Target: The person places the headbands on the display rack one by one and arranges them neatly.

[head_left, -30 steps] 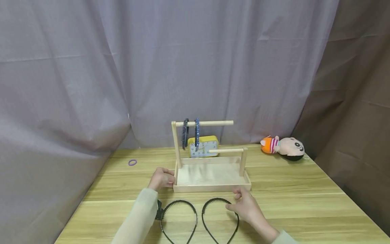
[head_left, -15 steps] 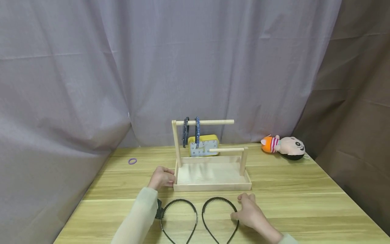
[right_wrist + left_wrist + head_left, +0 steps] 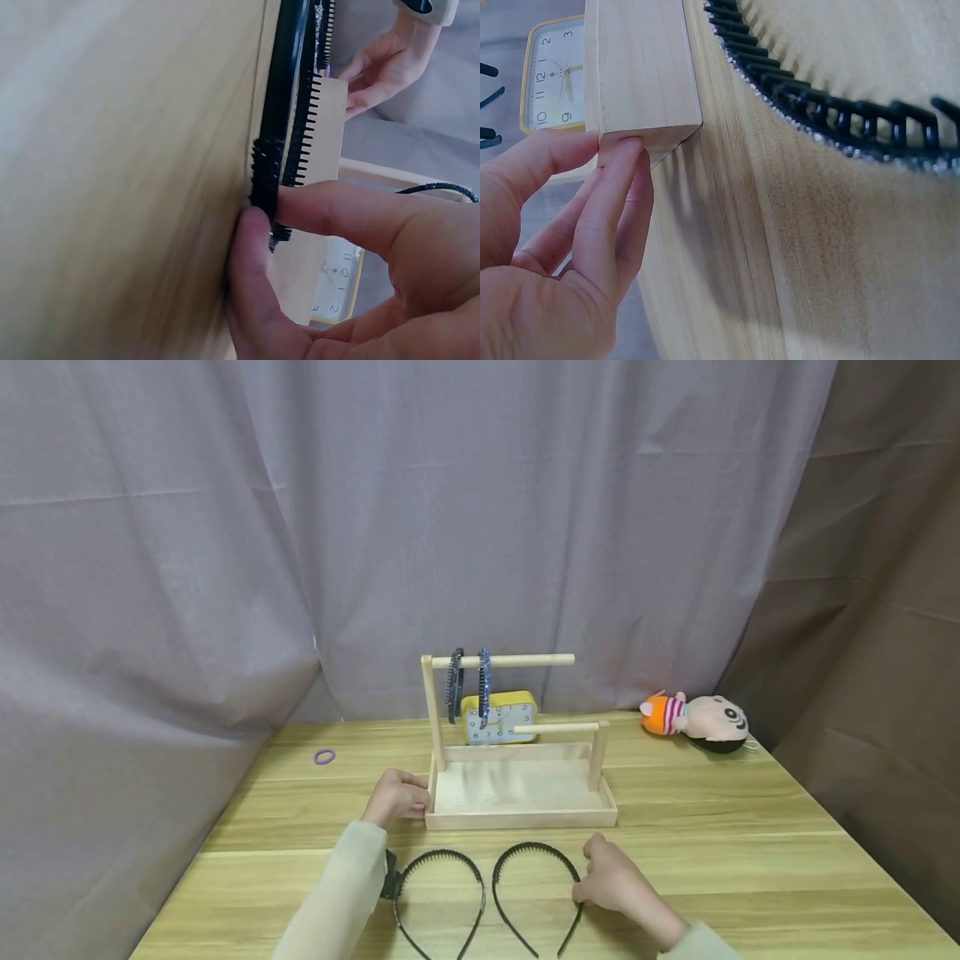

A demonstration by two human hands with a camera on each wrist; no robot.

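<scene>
Altogether four headbands [image 3: 282,82], one wooden rack [image 3: 521,820]

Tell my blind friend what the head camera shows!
A right hand pinches a black headband while the left hand holds a wooden stand where two headbands hang. Another headband lies on the table, and a yellow clock stands behind.

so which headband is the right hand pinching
The headband in front of the rack, on the right: fingers pinch its side. Another lies left; two hang.

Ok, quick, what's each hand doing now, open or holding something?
Left hand: holding the wooden stand by one end.
Right hand: pinching a black headband at its side.
</scene>
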